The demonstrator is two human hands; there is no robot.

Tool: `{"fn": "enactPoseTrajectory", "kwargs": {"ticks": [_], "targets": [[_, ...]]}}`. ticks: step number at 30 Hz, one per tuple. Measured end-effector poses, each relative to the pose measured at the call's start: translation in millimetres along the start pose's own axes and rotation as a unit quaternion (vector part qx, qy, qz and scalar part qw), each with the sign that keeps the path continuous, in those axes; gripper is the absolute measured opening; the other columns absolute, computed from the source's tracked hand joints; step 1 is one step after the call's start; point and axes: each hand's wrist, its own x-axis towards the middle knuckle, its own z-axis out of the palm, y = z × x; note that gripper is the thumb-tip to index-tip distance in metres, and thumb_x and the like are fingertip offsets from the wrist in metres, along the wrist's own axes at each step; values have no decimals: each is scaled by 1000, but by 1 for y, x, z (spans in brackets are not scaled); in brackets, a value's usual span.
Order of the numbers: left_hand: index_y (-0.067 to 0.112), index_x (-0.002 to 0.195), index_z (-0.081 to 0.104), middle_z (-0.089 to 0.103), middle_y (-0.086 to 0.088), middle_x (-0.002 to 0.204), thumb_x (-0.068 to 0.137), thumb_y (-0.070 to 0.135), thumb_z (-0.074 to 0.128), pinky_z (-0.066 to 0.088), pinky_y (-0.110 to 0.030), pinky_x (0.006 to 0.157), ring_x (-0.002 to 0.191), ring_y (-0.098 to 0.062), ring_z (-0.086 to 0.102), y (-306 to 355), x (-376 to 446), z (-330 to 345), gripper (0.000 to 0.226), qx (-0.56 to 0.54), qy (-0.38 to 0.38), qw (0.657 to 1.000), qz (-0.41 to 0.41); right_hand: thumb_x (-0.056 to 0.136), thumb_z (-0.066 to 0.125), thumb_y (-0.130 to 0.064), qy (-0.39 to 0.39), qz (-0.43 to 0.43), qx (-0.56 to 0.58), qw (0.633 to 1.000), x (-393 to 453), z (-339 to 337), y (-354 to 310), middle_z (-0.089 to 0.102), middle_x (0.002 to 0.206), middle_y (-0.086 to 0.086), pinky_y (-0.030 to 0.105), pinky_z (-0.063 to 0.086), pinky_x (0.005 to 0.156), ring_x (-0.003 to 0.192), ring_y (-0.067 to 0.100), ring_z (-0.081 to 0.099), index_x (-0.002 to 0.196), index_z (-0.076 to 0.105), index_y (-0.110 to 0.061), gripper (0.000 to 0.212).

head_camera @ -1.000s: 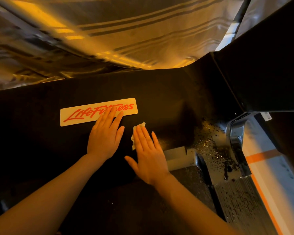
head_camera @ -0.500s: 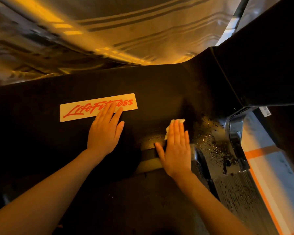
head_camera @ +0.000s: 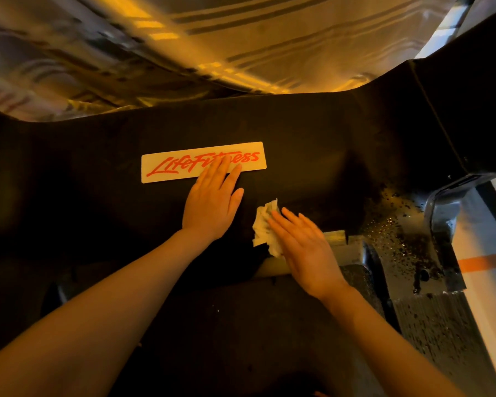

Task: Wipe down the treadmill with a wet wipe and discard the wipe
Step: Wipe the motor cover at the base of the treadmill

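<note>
Two flat hands, one wipe [head_camera: 265, 226]

My view is dim and heavily amber-tinted. The black treadmill hood [head_camera: 312, 133] swallows nearly all detail, and deep shadow fills the near left. Warm light falls on the far striped floor [head_camera: 241, 44], which is smeared with motion blur. Water droplets [head_camera: 395, 224] glint at right. Straight lines bow toward the edges from the wide lens.
</note>
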Motion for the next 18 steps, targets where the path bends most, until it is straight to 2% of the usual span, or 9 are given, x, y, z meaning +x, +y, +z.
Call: {"fn": "enactPoseTrajectory", "kwargs": {"ticks": [3, 6, 9, 11, 14, 17, 18], "targets": [[19, 155, 22, 15, -5, 163, 101, 44, 24, 16, -36, 118, 151, -21, 8, -1, 0, 1, 59, 6, 2, 1000, 4, 82, 74, -1, -16, -78, -46, 996, -3, 0, 16, 30, 159, 6, 38, 11, 123, 149, 24, 21, 152, 31, -18, 84], [19, 154, 23, 16, -5, 163, 98, 46, 20, 19, -38, 118, 151, -21, 9, -1, 0, 2, 62, 11, 2, 1000, 5, 76, 78, 3, -45, -140, -89, 985, 5, -6, 26, 22, 162, 6, 36, 2, 124, 151, 25, 12, 154, 27, -20, 96], [18, 154, 24, 17, -6, 163, 98, 47, 19, 20, -38, 118, 151, -22, 11, -2, 0, 3, 63, 17, 4, 1000, 4, 77, 74, 6, -54, -200, -93, 974, 19, -7, 27, 24, 161, 9, 34, 2, 124, 151, 25, 11, 153, 33, -18, 90], [18, 154, 24, 18, -6, 162, 98, 46, 19, 21, -37, 118, 150, -22, 12, -2, 0, 3, 63, 24, 7, 1000, 4, 71, 75, 9, -56, -223, -96, 968, 24, -4, 24, 29, 159, 8, 37, 8, 121, 149, 23, 14, 151, 36, -17, 92], [18, 154, 25, 19, -7, 162, 99, 45, 21, 22, -38, 117, 150, -23, 13, -2, 1, 4, 62, 28, 10, 1000, 9, 70, 78, 8, -54, -224, -80, 970, 26, 1, 21, 38, 155, 8, 40, 17, 118, 146, 21, 21, 148, 41, -15, 89], [18, 154, 25, 18, -6, 163, 100, 45, 21, 20, -37, 117, 150, -23, 12, -3, 1, 6, 61, 32, 10, 999, 9, 79, 74, 1, -39, -201, -30, 978, 22, 8, 19, 40, 153, 8, 29, 11, 122, 146, 20, 22, 146, 45, -11, 74], [18, 154, 25, 18, -6, 163, 100, 45, 22, 21, -37, 117, 150, -23, 12, -4, 1, 7, 60, 32, 10, 999, 9, 83, 71, -3, -34, -191, -23, 981, 20, 9, 17, 39, 153, 8, 28, 11, 122, 146, 20, 23, 145, 46, -11, 68]]}}
